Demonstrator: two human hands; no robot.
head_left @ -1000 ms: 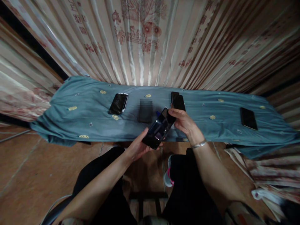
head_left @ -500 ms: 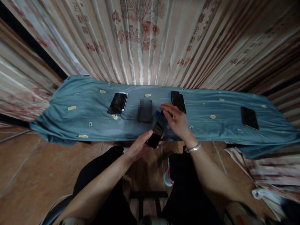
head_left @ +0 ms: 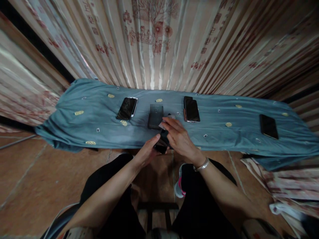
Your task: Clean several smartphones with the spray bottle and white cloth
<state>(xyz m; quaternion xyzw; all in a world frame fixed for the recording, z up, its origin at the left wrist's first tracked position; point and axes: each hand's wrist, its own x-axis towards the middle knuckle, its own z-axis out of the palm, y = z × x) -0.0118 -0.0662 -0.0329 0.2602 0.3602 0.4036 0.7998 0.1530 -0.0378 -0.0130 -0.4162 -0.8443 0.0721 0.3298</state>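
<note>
My left hand [head_left: 147, 151] is closed around the lower end of a dark smartphone [head_left: 161, 146], thumb along its edge, just in front of the cloth. Over the phone's far end, my right hand [head_left: 178, 137] has its fingers bent together on a small, thin greyish piece [head_left: 162, 124]; its exact kind is not clear. The right fingers hide much of the phone's upper part. Just beyond the hands, another dark phone [head_left: 155, 119] lies on the blue-green cloth [head_left: 139, 134], its top end blurred by pixels.
Stacked phones lie left [head_left: 126, 109] and right [head_left: 191, 110] of the middle. A single dark phone [head_left: 269, 126] rests further right. Behind the cloth-covered surface hangs a patterned curtain [head_left: 159, 66]. A dark stool frame [head_left: 158, 206] stands between my legs.
My right hand has moved left and toward me, down over the phone, with the thin greyish piece now showing at its fingers. My left hand keeps hold of the phone.
</note>
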